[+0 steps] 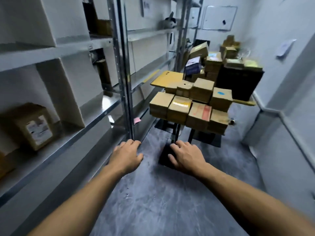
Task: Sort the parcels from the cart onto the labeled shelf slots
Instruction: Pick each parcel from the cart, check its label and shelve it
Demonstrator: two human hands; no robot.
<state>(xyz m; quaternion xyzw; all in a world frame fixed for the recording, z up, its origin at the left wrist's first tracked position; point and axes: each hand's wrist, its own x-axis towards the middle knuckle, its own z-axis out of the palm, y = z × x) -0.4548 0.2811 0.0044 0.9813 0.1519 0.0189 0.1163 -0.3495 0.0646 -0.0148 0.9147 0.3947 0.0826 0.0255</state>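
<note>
Two hands, the left hand (127, 155) and the right hand (185, 155), extend forward palm-down with fingers relaxed, holding nothing. The parcels (189, 106) sit stacked on the cart (176, 133) ahead, well apart from both hands. The shelf (95, 114) runs along the left. The small cardboard parcels probably handle as light and stiff. Grip a top-row parcel by its opposite side faces.

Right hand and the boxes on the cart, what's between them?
In the head view, no parcel lies between the right hand and the boxes. Only the cart's black legs and grey floor show.
</note>
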